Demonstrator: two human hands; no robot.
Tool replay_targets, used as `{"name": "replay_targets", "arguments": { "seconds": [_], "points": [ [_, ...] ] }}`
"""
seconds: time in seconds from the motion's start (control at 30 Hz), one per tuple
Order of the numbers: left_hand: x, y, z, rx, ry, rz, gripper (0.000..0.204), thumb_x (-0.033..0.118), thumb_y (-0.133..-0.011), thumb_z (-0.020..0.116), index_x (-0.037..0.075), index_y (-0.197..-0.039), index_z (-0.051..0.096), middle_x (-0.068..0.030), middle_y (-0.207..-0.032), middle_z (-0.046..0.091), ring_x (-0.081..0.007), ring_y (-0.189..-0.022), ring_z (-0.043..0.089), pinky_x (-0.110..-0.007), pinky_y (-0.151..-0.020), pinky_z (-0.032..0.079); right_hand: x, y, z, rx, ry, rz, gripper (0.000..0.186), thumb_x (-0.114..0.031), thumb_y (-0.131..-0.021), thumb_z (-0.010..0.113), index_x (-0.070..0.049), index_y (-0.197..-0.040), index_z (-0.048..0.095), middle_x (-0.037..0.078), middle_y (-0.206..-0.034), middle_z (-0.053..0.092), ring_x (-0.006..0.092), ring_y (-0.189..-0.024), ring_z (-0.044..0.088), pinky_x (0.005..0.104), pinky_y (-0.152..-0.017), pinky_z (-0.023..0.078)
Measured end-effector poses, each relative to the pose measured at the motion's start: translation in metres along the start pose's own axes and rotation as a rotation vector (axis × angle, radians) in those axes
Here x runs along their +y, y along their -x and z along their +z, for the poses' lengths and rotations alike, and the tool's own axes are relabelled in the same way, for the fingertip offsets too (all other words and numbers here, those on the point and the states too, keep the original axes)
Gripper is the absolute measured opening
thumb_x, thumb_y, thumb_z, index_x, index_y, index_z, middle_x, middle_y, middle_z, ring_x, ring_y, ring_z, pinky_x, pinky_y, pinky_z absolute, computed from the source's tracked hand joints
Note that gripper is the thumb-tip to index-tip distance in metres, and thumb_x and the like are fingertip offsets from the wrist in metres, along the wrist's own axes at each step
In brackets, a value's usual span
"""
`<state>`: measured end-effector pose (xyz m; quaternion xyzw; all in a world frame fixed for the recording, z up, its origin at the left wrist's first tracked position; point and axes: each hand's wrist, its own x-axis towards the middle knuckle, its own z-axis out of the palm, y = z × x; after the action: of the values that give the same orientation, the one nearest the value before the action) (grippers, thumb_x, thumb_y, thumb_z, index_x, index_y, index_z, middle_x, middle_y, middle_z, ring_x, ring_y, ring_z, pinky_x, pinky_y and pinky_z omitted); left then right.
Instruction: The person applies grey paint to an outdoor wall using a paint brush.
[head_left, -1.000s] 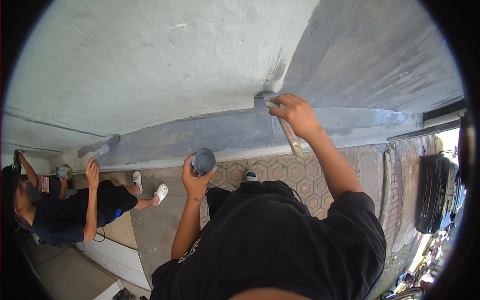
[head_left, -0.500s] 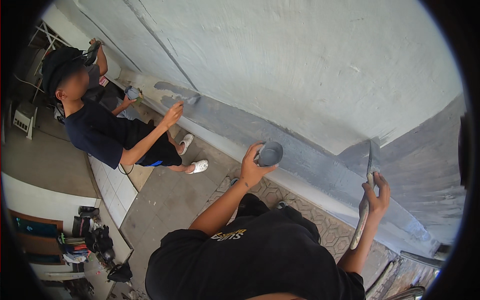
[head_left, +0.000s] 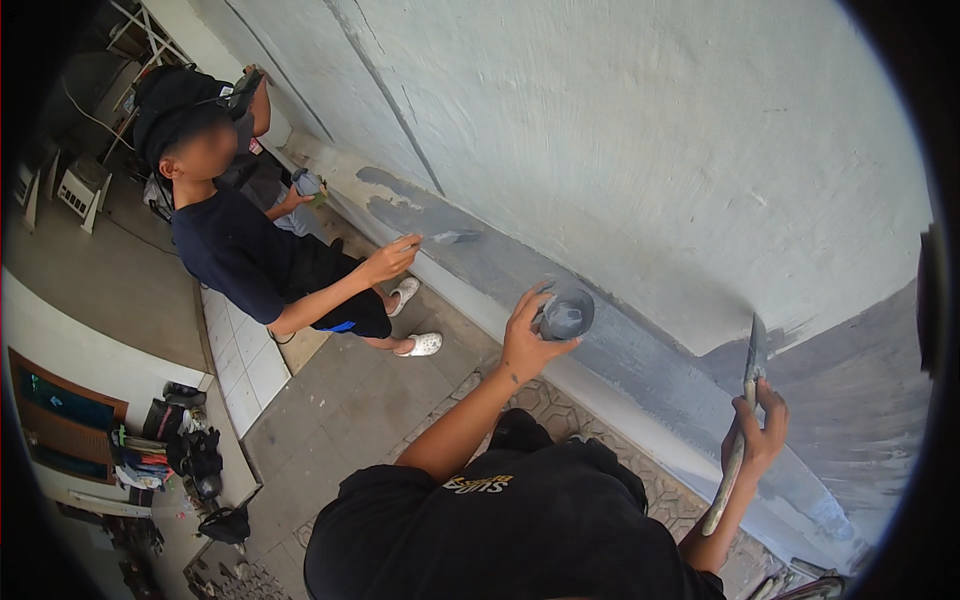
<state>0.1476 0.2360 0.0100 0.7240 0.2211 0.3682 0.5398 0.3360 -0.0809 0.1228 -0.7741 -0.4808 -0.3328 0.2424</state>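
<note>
My left hand (head_left: 524,336) grips a small round cup (head_left: 567,314) with wet grey paint inside, held up in front of the wall's lower band. Further right, my right hand (head_left: 762,436) is closed around the long pale handle of a flat paintbrush (head_left: 730,480). The brush points upward, its paint-coated head at the edge between the white wall (head_left: 640,130) and the dark grey painted patch (head_left: 840,370). Whether the bristles touch the wall I cannot tell. A grey band (head_left: 640,345) runs along the wall's foot.
A co-worker (head_left: 250,235) in dark clothes stands at the left, holding a brush (head_left: 455,237) near the band. Behind, another person's hand (head_left: 290,203) holds a cup. A white ledge (head_left: 590,390) borders the paving (head_left: 450,405). Bags (head_left: 195,460) lie at the lower left.
The view has shifted, so the wall and people sit further right and lower. My cup now shows more of its inside. The co-worker's brush has moved right along the band.
</note>
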Motion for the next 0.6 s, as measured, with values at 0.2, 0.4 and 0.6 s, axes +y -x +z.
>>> {"name": "replay_targets", "arguments": {
  "seconds": [0.2, 0.4, 0.6],
  "points": [
    [-0.006, 0.004, 0.002, -0.001, 0.027, -0.02, 0.072, 0.001, -0.068, 0.089, 0.003, -0.129, 0.05, -0.0143, -0.15, 0.038, -0.0294, -0.133, 0.049, -0.04, -0.1, 0.058, -0.026, -0.099, -0.044, 0.116, 0.077, -0.294, 0.016, -0.001, -0.08, 0.076, -0.009, -0.091, 0.069, 0.017, -0.106, 0.071, 0.0371, -0.104, 0.07, 0.0515, -0.09, 0.054],
    [-0.005, 0.003, 0.002, -0.007, 0.035, -0.062, 0.074, 0.003, -0.067, 0.09, 0.003, -0.129, 0.05, -0.0139, -0.149, 0.038, -0.0289, -0.133, 0.05, -0.04, -0.099, 0.058, -0.016, -0.158, -0.089, 0.218, 0.282, -0.359, 0.011, 0.0, -0.085, 0.074, -0.005, -0.095, 0.075, 0.022, -0.112, 0.07, 0.0379, -0.11, 0.069, 0.0473, -0.097, 0.057],
    [-0.01, 0.017, -0.013, 0.06, -0.006, -0.016, 0.072, 0.008, -0.065, 0.092, -0.003, -0.125, 0.054, -0.0174, -0.147, 0.042, -0.029, -0.129, 0.053, -0.041, -0.093, 0.062, 0.008, -0.16, -0.085, 0.189, 0.264, -0.415, 0.016, 0.001, -0.09, 0.069, -0.005, -0.104, 0.076, 0.018, -0.122, 0.068, 0.033, -0.117, 0.066, 0.0399, -0.098, 0.058]
  ]
}}
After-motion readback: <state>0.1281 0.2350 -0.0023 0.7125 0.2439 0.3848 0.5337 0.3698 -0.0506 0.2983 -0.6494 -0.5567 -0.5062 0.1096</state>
